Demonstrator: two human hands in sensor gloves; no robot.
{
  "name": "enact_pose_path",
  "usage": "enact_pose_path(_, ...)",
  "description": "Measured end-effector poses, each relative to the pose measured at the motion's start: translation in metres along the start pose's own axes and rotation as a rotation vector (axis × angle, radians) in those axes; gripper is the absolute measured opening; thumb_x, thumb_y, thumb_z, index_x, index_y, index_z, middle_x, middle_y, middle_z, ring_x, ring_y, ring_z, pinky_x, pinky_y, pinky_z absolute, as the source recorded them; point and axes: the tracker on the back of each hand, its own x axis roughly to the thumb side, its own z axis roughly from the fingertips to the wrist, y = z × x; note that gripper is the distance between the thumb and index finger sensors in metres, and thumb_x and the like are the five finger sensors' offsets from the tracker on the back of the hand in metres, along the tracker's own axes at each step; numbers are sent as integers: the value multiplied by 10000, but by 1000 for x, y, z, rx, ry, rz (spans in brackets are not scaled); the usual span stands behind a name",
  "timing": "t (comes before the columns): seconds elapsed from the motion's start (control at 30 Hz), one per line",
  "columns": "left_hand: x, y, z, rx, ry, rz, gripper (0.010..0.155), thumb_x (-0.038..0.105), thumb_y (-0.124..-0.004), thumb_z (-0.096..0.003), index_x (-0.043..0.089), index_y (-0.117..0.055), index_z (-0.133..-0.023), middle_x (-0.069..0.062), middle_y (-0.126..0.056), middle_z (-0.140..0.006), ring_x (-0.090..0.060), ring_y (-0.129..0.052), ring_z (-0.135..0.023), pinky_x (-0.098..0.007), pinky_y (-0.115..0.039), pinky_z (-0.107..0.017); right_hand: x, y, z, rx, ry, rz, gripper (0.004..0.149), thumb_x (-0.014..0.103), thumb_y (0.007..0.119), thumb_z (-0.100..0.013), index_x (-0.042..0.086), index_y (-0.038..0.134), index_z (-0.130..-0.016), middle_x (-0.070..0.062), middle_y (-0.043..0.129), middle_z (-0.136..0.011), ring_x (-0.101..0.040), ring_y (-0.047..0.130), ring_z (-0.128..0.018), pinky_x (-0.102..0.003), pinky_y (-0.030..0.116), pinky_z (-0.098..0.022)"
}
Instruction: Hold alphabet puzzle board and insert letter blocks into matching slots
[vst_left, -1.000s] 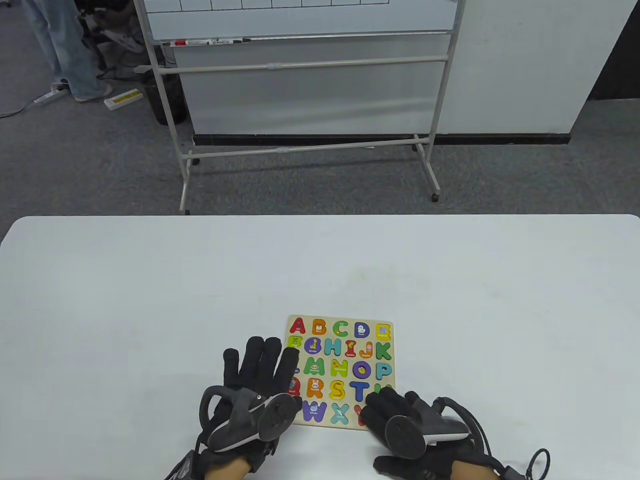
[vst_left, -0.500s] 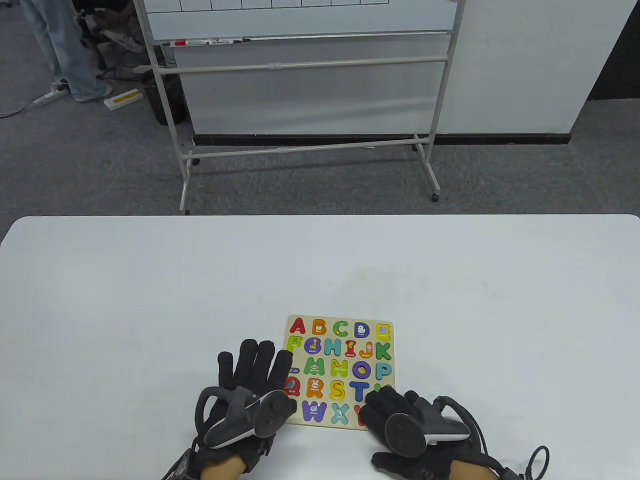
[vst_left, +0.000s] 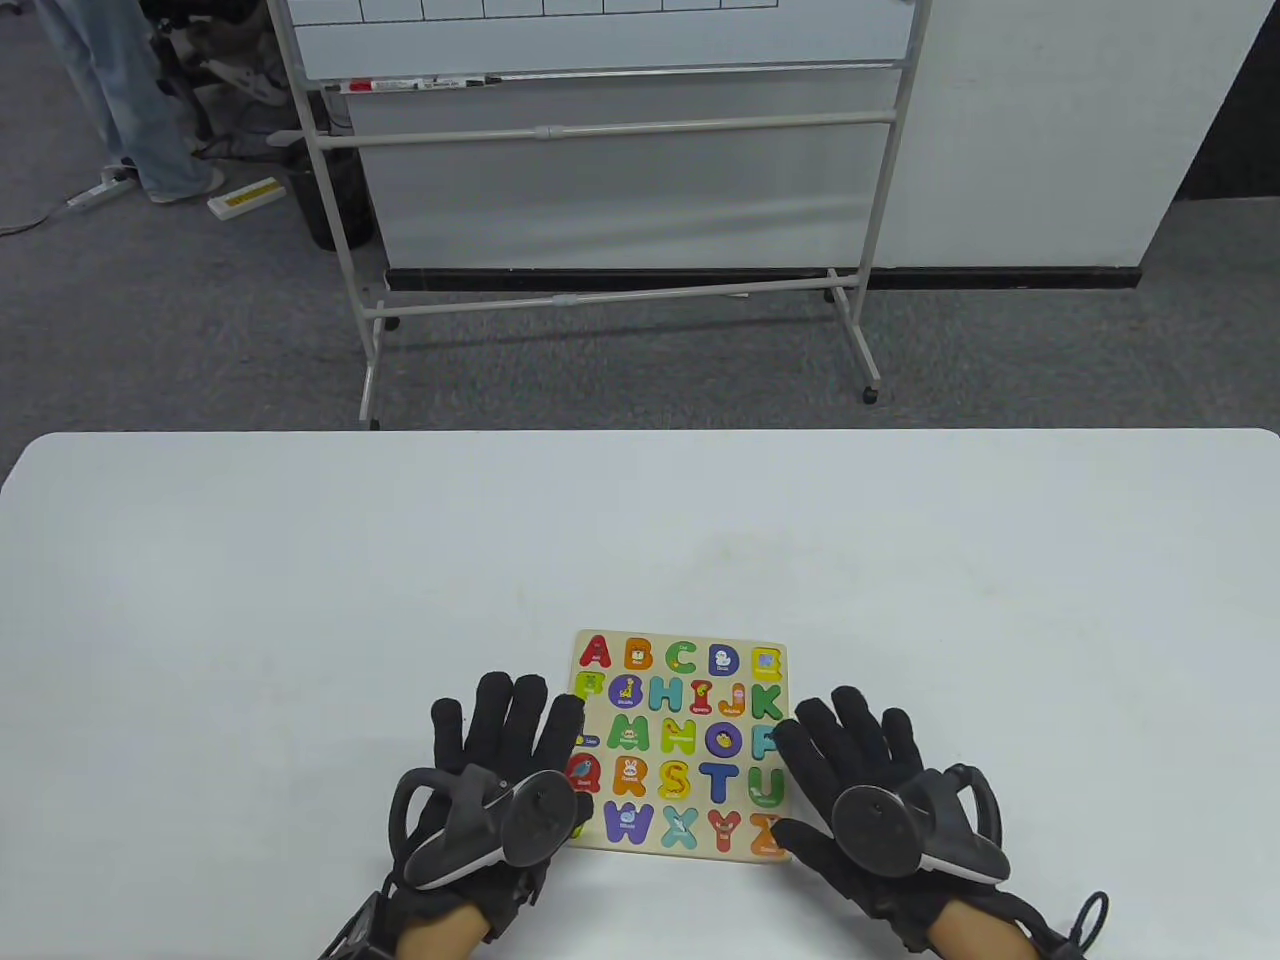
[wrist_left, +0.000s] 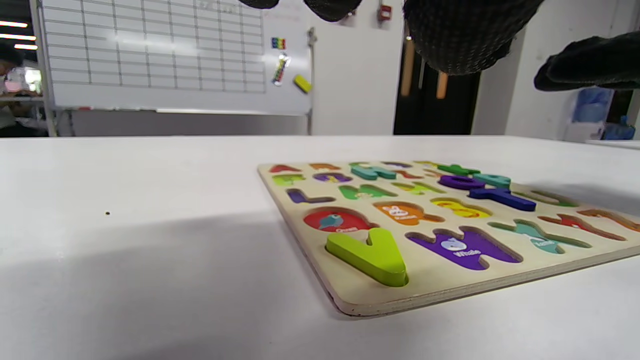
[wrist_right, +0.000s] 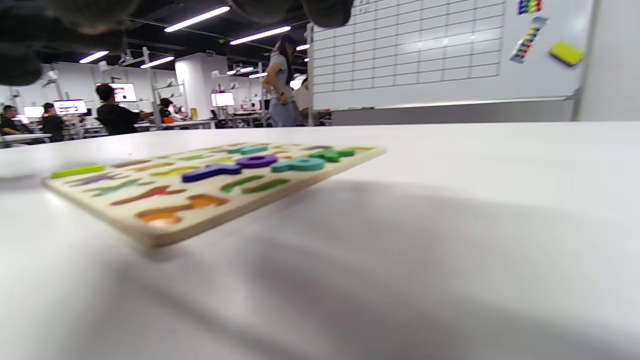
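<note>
Left hand (vst_left: 505, 745) and right hand (vst_left: 860, 760), fingers spread and gripping nothing, flank the puzzle board (vst_left: 680, 745), apparently hovering.

Your left hand (vst_left: 500, 745) covers the left edge of the puzzle board (vst_left: 683, 640) in the table view, so you cannot read the letters under its fingers, and your right hand (vst_left: 860, 770) hides part of the P block (vst_left: 764, 742) at the board's right edge. In both wrist views your fingers are cut off by the top edge. The right wrist view is blurred, so you cannot read the board's letters there.
</note>
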Motion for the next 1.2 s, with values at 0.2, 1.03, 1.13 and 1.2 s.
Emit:
enact_pose_path(0.2,-2,-2,1,-9,0,47,856,554,-685,-502,138,-309,-1149,-267,-244,-1175,-591,-207,-1066,-797,-176,-638,-14,-11,5,-34,90,8,865,710,528,-461,263,262,-1151,-153,262,-1221,-465,98,-1097,-693,212,-713)
enact_pose_path(1.03,4,-4,-8,-48,7,72,878,561,-681,-508,146,-254,-1153,-264,-228,-1182,-592,-179,-1070,-801,-156,-640,-39,-18,8,-31,150,-102,850,713,478,-462,263,294,-1159,-135,309,-1229,-422,149,-1129,-695,190,-708)
enact_pose_path(1.13,3,-5,-10,-67,5,89,872,560,-679,-511,140,-265,-1155,-266,-225,-1180,-595,-174,-1067,-801,-154,-638,-44,-18,11,-29,163,-109,849,712,475,-463,261,293,-1159,-140,307,-1227,-420,149,-1130,-696,186,-706)
enact_pose_path(1.2,5,-3,-9,-73,-3,91,870,562,-677,-512,143,-268,-1155,-266,-222,-1181,-595,-171,-1067,-802,-153,-637,-44,-17,12,-25,166,-108,849,712,475,-461,263,294,-1158,-139,312,-1227,-418,155,-1131,-697,189,-706)
